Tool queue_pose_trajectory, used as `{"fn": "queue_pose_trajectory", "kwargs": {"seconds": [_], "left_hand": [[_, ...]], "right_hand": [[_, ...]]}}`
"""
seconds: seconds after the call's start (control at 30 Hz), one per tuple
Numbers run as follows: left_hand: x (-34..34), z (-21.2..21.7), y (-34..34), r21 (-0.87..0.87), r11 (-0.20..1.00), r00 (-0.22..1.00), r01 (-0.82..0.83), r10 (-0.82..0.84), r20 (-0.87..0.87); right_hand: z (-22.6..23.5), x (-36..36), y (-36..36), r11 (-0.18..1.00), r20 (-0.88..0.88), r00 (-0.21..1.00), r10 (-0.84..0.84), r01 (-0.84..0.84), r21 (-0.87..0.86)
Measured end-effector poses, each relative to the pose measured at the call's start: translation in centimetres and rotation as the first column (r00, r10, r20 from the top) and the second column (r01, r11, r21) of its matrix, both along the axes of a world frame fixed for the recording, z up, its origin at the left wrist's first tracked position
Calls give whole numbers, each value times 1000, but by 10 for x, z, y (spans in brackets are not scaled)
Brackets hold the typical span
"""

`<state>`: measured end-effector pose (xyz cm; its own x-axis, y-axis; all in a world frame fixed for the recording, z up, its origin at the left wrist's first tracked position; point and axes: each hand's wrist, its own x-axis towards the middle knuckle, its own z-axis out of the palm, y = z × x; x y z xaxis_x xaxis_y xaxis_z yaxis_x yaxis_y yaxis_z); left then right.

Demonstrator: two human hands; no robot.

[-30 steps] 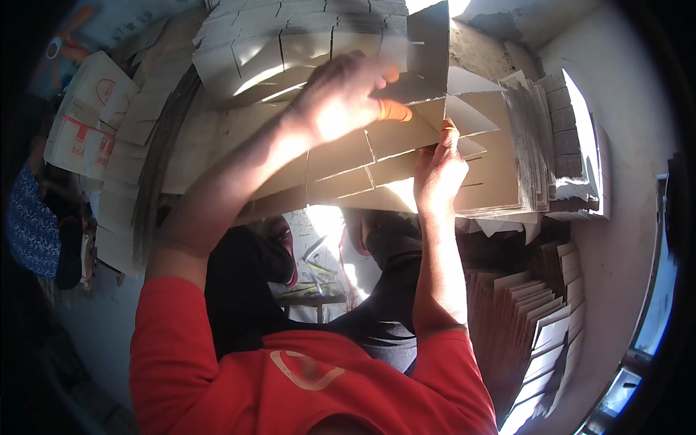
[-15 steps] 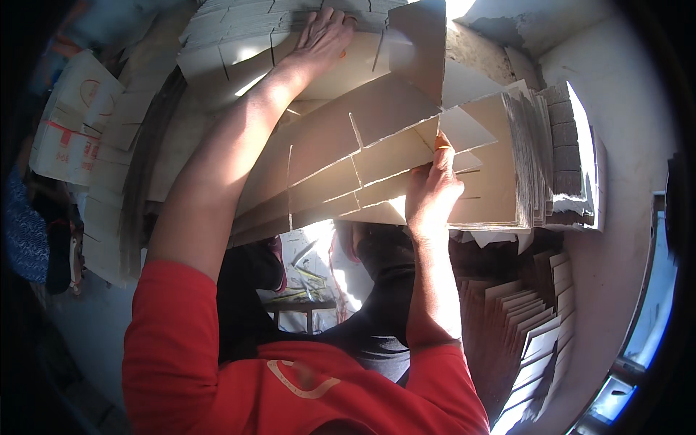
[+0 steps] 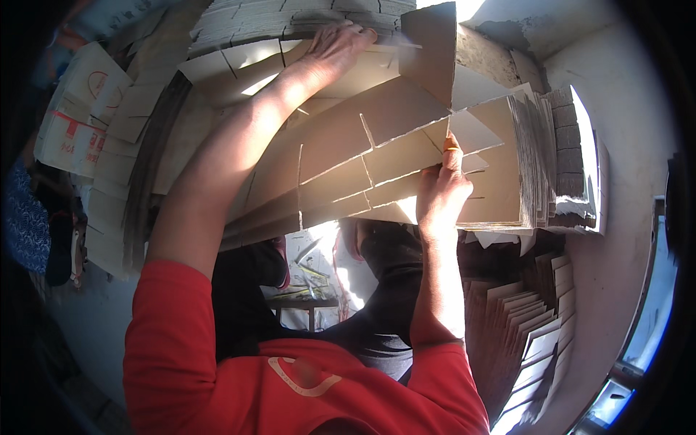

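Note:
My right hand [image 3: 444, 194] is closed on the right end of several slotted cardboard strips [image 3: 377, 123], which fan out toward the left above my lap. Its thumb presses near where an upright cardboard piece [image 3: 429, 54] crosses them. Farther off, my left hand [image 3: 339, 52] is closed over the upper edge of another slotted cardboard strip [image 3: 250, 65], at the front of a tall stack of slotted cardboard [image 3: 290, 20]. Its fingertips are partly hidden behind that edge.
More cardboard sheets [image 3: 500, 163] stand in a pile on the right, beside bundled strips [image 3: 565, 138] near the wall. Lower right, several rows of cardboard pieces [image 3: 518, 312] lean together. A printed white carton [image 3: 72, 138] stands at the left. Scraps [image 3: 308, 275] litter the floor between my feet.
My left hand has moved slightly right, and the strip under it now stands apart from the stack at its upper edge. My right hand and its strips have shifted a little right.

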<state>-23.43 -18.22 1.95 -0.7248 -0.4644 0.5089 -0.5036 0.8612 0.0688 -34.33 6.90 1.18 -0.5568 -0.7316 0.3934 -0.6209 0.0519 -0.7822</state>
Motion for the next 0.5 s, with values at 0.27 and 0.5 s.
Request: {"fn": "queue_pose_trajectory", "kwargs": {"seconds": [0.27, 0.5], "left_hand": [[1, -3, 4, -40, 996, 987, 73, -78, -139], [-3, 11, 32, 102, 985, 981, 139, -122, -153]], "right_hand": [[15, 1, 9, 983, -195, 981, 3, 33, 179], [12, -9, 12, 962, -402, 913, 70, 46, 270]]}}
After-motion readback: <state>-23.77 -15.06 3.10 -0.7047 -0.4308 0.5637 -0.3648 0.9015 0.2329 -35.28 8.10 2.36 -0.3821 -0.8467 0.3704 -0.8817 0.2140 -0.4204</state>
